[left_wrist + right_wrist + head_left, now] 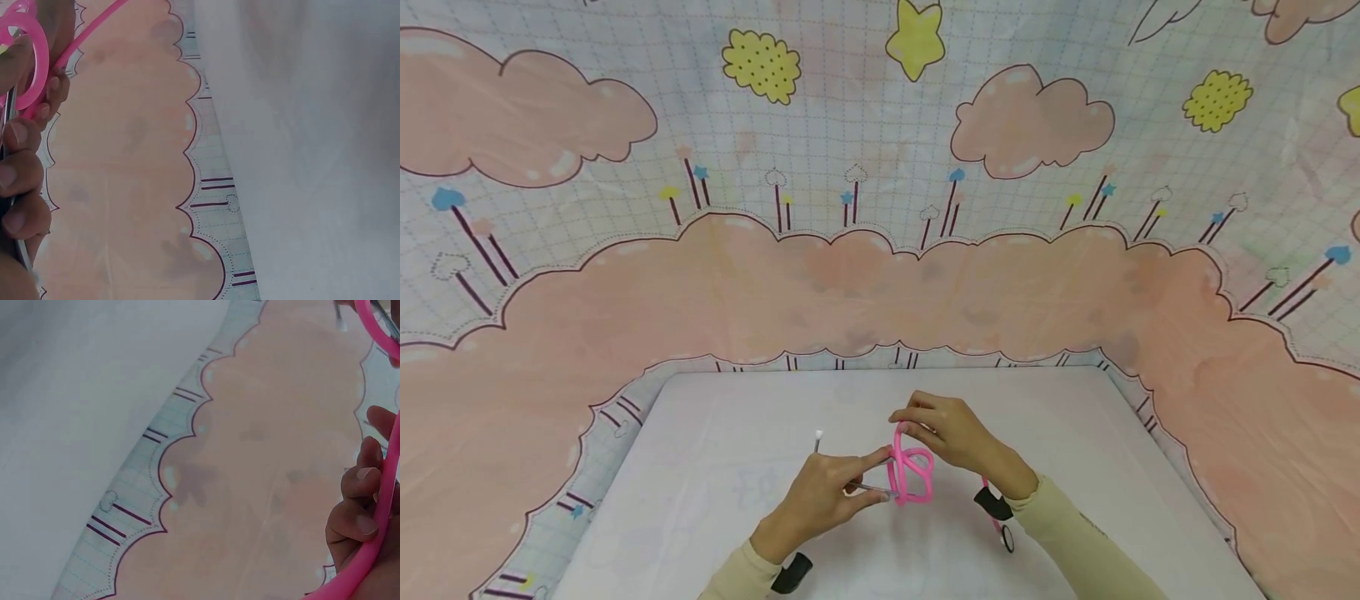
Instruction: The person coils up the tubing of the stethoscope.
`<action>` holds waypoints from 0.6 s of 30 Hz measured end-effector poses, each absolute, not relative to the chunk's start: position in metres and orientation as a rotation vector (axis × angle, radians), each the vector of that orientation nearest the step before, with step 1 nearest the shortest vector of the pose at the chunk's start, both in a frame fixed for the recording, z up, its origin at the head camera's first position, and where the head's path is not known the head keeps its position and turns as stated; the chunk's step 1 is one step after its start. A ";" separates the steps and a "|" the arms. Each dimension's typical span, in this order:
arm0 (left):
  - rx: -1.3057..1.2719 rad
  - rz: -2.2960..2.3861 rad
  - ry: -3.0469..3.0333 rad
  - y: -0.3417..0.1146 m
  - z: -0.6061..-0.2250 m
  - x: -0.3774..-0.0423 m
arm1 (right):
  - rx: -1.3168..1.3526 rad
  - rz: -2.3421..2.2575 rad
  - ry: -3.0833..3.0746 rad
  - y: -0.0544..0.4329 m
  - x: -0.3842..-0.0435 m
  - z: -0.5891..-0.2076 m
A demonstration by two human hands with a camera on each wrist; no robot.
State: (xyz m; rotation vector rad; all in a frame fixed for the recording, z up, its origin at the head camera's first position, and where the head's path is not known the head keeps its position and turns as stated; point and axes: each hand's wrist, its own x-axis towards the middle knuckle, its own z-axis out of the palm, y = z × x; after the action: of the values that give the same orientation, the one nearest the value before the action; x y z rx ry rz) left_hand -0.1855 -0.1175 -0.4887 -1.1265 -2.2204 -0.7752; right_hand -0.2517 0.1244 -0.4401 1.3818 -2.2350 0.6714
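Observation:
A stethoscope with pink tubing [901,500] is held up over the white table, its tube wound into loops. My left hand [820,492] grips the silver ear tubes [871,488], thumb and forefinger spread along them toward the loops. One white ear tip [819,434] sticks up behind that hand. With its fingertips, my right hand [958,433] pinches the tubing at the top of the loops. The round chestpiece [1007,538] hangs below the right wrist. In the right wrist view, pink tube [386,487] runs across the palm; the left wrist view shows a pink loop [41,56] at its edge.
The white tabletop [715,433] spreads under both hands. Behind it and along its sides hangs a cloth [850,292] printed with clouds and stars. Small black wrist cameras [793,573] sit at both cuffs.

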 end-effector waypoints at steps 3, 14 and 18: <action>-1.096 -0.799 -2.213 -0.119 -0.487 -0.186 | 1.366 0.709 -2.255 0.124 -0.252 -0.443; -1.023 -0.873 -2.197 -0.123 -0.484 -0.190 | 1.335 0.800 -2.352 0.119 -0.249 -0.453; -1.040 -0.887 -2.188 -0.123 -0.484 -0.190 | 1.325 0.812 -2.377 0.117 -0.249 -0.456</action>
State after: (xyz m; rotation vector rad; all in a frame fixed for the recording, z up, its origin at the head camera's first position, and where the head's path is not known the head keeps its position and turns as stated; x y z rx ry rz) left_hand -0.1898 -0.1225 -0.4838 -1.0396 -2.1882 -0.8866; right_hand -0.2486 0.1168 -0.4558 1.3255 -2.3767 0.8116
